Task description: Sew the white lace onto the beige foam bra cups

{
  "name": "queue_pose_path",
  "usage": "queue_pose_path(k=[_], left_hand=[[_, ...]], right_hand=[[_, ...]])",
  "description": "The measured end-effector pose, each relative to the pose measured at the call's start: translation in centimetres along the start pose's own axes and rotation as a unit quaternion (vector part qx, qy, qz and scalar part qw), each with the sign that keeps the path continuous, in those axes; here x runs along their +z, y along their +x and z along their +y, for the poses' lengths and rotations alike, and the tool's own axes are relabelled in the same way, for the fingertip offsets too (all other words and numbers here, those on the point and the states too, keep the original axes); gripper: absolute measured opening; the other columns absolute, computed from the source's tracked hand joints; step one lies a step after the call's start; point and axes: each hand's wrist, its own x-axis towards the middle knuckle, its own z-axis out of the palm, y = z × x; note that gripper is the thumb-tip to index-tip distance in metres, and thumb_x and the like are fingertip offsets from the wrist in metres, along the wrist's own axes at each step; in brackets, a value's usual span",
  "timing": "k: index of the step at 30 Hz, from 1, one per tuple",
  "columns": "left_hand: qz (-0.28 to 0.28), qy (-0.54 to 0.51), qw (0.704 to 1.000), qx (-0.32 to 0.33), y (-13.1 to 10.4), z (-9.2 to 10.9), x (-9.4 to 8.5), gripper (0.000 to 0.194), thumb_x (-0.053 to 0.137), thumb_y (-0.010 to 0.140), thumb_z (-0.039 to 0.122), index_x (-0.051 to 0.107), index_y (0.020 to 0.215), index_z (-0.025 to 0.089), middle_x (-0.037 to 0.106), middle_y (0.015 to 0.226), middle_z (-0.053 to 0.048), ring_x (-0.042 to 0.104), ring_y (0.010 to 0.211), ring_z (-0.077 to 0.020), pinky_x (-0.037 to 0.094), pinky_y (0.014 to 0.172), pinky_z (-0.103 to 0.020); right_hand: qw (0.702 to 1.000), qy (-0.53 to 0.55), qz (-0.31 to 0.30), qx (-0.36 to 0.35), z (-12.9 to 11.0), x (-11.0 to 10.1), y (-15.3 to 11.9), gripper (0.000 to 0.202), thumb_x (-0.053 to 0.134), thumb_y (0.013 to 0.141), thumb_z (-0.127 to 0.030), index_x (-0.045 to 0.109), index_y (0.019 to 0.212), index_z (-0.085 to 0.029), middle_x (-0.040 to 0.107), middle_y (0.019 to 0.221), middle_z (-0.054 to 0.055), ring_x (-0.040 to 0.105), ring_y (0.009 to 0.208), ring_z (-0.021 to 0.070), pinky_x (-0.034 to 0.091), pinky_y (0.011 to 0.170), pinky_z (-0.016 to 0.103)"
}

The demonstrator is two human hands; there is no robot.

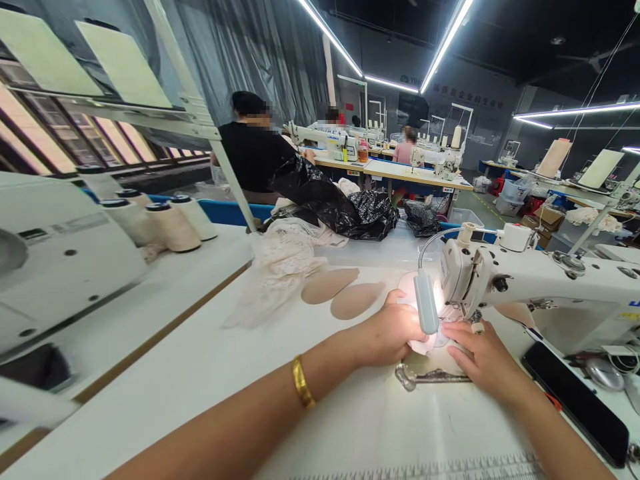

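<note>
At the white sewing machine, my left hand closes on a pale fabric piece, its fingers curled beside the needle area. My right hand lies over the machine bed with fingers stretched out, touching the work near the presser foot. The grey lamp shines down here and hides part of the fabric and the left fingertips. To the left of my left hand lie two beige teardrop-shaped pieces. Farther left spreads a heap of cream lace fabric.
A black phone lies right of my right hand. A clear ruler runs along the front. Thread cones and another machine stand left. Beyond the table sits a person in black, near black plastic bags.
</note>
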Motion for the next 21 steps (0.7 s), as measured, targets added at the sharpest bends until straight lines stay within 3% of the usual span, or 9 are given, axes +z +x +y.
queue_pose_path(k=[3, 9, 21], left_hand=[[0.008, -0.003, 1.000, -0.003, 0.03, -0.05, 0.15, 0.025, 0.054, 0.084, 0.003, 0.069, 0.082, 0.024, 0.072, 0.086, -0.001, 0.060, 0.086, -0.0215, 0.036, 0.094, -0.040], [0.013, 0.016, 1.000, -0.001, 0.07, -0.24, 0.31, 0.027, 0.056, 0.078, 0.000, 0.068, 0.081, 0.024, 0.070, 0.082, -0.001, 0.060, 0.082, -0.0207, 0.035, 0.091, -0.039], [0.021, 0.035, 0.999, -0.001, -0.23, 0.48, 0.34, 0.024, 0.060, 0.080, 0.004, 0.071, 0.084, 0.024, 0.070, 0.078, 0.000, 0.059, 0.080, -0.0199, 0.034, 0.089, -0.037]], right_hand=[[0.999, 0.029, -0.013, 0.004, -0.11, -0.46, -0.03, 0.029, 0.052, 0.103, -0.025, 0.071, 0.124, -0.029, 0.076, 0.122, 0.007, 0.065, 0.113, 0.0319, 0.052, 0.097, 0.052], [0.996, 0.051, 0.063, 0.022, -0.56, -1.11, 0.36, 0.021, 0.047, 0.104, -0.027, 0.066, 0.110, -0.024, 0.074, 0.105, 0.009, 0.066, 0.099, 0.0285, 0.057, 0.085, 0.045], [0.994, 0.066, 0.081, 0.036, -0.80, -0.88, 0.44, 0.022, 0.045, 0.104, -0.028, 0.066, 0.108, -0.022, 0.073, 0.108, 0.012, 0.069, 0.099, 0.0298, 0.059, 0.084, 0.045]])
